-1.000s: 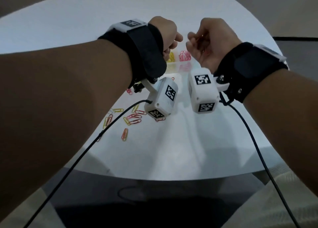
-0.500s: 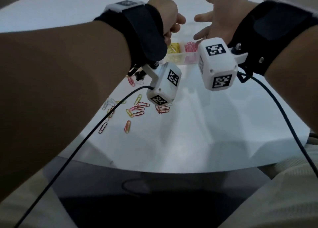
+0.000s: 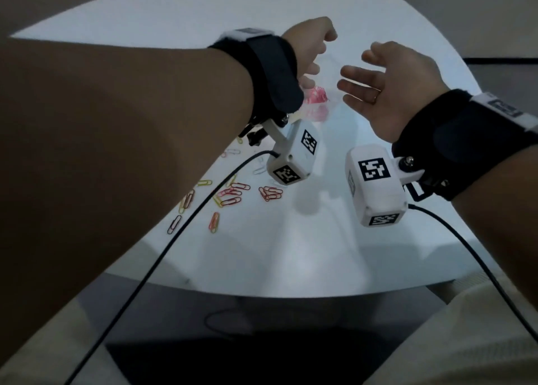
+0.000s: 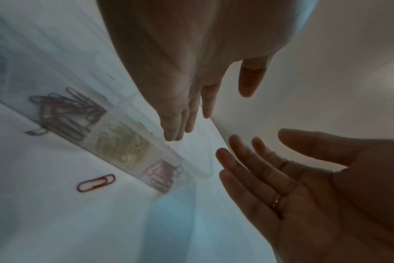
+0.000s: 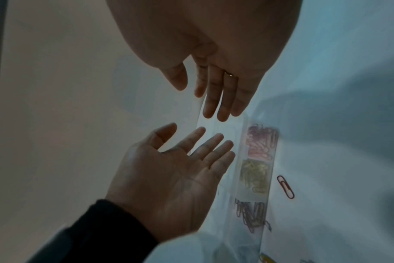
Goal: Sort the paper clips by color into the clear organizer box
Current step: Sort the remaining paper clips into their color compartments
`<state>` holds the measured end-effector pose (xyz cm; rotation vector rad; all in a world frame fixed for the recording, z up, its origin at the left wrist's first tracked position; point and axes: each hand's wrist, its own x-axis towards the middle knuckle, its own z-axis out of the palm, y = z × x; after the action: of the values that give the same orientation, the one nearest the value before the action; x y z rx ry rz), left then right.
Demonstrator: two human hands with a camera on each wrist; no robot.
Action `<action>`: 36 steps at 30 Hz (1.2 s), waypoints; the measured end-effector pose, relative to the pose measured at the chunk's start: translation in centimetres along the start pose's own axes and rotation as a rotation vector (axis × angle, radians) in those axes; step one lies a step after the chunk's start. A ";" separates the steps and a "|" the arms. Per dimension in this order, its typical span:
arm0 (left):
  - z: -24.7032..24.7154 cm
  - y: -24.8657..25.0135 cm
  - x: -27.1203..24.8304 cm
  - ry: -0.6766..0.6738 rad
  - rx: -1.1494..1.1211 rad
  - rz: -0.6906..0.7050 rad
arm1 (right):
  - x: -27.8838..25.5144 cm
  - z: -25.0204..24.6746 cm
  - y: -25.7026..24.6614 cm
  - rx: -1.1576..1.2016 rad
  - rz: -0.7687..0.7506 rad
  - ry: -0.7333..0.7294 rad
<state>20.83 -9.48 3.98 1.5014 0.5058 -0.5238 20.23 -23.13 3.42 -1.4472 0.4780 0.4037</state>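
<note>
The clear organizer box (image 4: 133, 128) lies on the white table (image 3: 291, 253). Its compartments hold dark clips (image 4: 65, 113), yellow clips (image 4: 122, 144) and pink clips (image 4: 162, 172). In the head view my left wrist hides most of it, with only the pink clips (image 3: 316, 93) showing. My left hand (image 4: 210, 116) hovers above the box's far side, fingers straight and empty. My right hand (image 5: 198, 99) faces it palm to palm, also open and empty. Loose paper clips (image 3: 233, 195) in red, yellow and orange lie scattered at the near left.
One red clip (image 4: 96, 182) lies alone on the table beside the box's yellow compartment. Black cables (image 3: 163, 256) trail from both wrist cameras over the table's near edge. The table's round rim (image 3: 291, 293) is close to my body.
A second ago both hands were curled close together over the box. The right hand opened first, then the left; they now stand apart with fingers straight.
</note>
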 end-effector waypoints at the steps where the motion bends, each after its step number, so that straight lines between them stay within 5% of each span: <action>1: -0.3 0.0 -0.2 0.010 0.004 -0.001 | -0.2 0.1 0.0 0.003 -0.011 0.002; 6: -2.1 -0.9 -2.3 0.177 0.065 0.104 | -1.9 0.7 1.6 -0.105 -0.005 -0.033; 13: -5.0 -6.1 -6.2 0.151 0.258 0.052 | -5.1 1.7 8.3 -0.403 0.107 -0.184; 27: -8.6 -14.3 -13.0 0.205 0.459 -0.007 | -8.7 3.9 14.4 -0.394 0.032 0.023; 36: -9.7 -16.6 -12.6 0.285 0.713 0.026 | -8.7 4.8 16.5 -0.980 -0.266 0.022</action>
<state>0.80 0.38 -1.52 2.2828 0.5465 -0.4956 4.41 -16.70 -5.49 -2.4279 0.0715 0.4259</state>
